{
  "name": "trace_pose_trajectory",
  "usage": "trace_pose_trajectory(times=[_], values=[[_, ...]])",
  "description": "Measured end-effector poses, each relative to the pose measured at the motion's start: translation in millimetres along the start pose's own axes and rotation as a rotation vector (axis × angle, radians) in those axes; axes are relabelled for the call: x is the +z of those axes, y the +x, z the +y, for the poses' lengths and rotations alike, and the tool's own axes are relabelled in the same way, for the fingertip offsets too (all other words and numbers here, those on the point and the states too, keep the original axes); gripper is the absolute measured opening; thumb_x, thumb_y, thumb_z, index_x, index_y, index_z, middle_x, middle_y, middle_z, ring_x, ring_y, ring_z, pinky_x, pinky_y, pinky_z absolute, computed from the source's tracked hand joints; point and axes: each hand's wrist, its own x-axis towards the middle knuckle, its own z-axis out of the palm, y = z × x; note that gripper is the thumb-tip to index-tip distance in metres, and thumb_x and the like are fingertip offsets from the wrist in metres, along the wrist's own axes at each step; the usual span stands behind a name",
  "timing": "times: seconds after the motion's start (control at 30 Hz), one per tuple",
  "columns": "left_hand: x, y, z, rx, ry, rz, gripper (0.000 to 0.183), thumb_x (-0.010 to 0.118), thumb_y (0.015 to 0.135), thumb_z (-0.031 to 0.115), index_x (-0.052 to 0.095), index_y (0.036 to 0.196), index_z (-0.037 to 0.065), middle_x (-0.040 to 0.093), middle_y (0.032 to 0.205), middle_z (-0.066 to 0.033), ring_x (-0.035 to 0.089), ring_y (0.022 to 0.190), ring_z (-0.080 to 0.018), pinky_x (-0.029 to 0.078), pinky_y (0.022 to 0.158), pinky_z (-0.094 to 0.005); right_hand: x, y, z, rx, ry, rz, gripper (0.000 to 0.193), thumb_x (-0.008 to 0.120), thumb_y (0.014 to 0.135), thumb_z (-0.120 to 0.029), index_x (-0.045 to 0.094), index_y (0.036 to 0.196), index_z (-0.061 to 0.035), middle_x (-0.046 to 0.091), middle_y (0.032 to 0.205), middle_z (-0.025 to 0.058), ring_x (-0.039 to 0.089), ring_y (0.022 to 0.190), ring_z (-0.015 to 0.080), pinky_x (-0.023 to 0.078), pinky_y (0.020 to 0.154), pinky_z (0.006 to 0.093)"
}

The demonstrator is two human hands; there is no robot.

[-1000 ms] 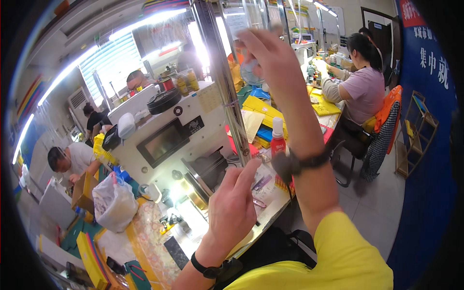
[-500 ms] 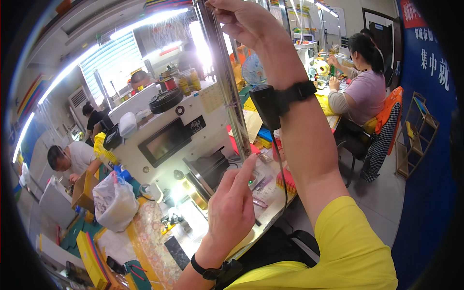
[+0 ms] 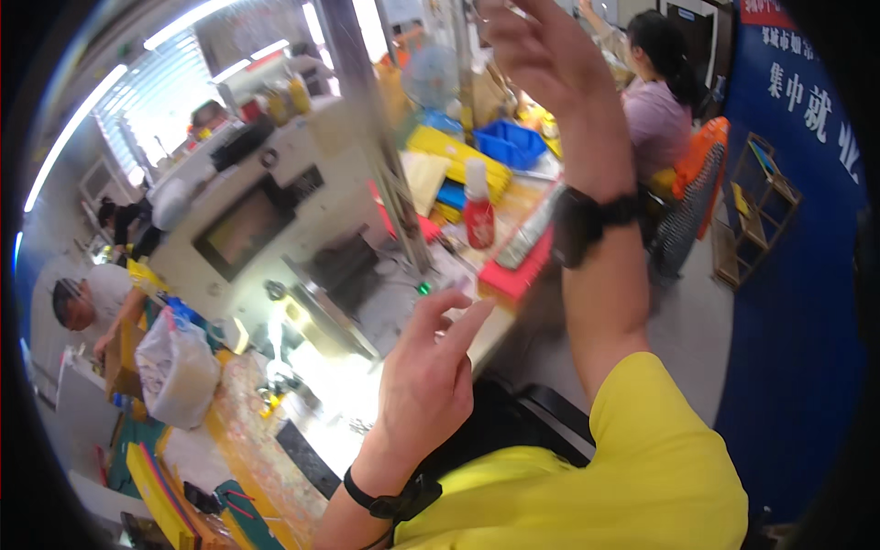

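Observation:
My left hand (image 3: 423, 390) hovers over the front edge of the lit workbench (image 3: 353, 403). Its index finger and thumb point up and apart, and I see nothing between them. Just beyond it stands a white bench machine (image 3: 316, 151) with a dark screen (image 3: 243, 234) and a bright lamp. High up, my right hand (image 3: 541, 60) is raised to the right of a shiny metal post (image 3: 380, 137). Motion smears its fingers, so whether it holds anything is unclear. A black strapped device sits on each wrist.
A red bottle with a white cap (image 3: 478, 206), a red box (image 3: 513, 275) and a blue bin (image 3: 511, 144) stand right of the post. A white plastic bag (image 3: 177, 367) lies at left. A person (image 3: 658, 82) sits at upper right, near a chair (image 3: 692, 197).
The view has shifted, bringing the red bottle and blue bin into sight. My right hand has moved right, away from the post. My left hand's fingers have shifted from an extended index finger to a wider gap.

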Motion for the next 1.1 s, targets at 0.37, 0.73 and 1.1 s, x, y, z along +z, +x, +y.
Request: trace_pose_trajectory(times=[0.37,0.73,1.1], values=[[65,-18,-32,-0.098,-0.122,-0.039,0.063,0.055,0.092,-0.016,0.060,0.153,0.000,0.061,0.148,-0.0206,0.071,0.119,-0.0348,0.058,0.101,-0.0404,74,-311,52,-0.072,-1.949,1.222,0.007,0.074,0.103,-0.008,0.074,0.107,-0.0037,0.071,0.089,0.0067,0.069,0.082,0.0134,0.055,0.076,0.0311],[102,17,-41,-0.037,0.206,-0.299,0.086,0.053,0.078,-0.023,0.049,0.161,-0.001,0.050,0.166,-0.0211,0.041,0.159,-0.0445,0.038,0.130,-0.0510,-73,-304,116,-0.097,-1.818,1.110,0.011,0.075,0.099,-0.008,0.075,0.108,-0.0028,0.073,0.094,0.0149,0.071,0.087,0.0336,0.057,0.078,0.0428],[104,21,-43,-0.038,0.173,-0.274,0.081,0.053,0.078,-0.023,0.051,0.157,-0.004,0.052,0.163,-0.0227,0.049,0.153,-0.0454,0.045,0.125,-0.0498,-81,-308,125,-0.050,-1.911,1.054,0.011,0.073,0.099,-0.008,0.073,0.110,-0.0054,0.071,0.096,0.0145,0.071,0.091,0.0371,0.057,0.079,0.0477]])
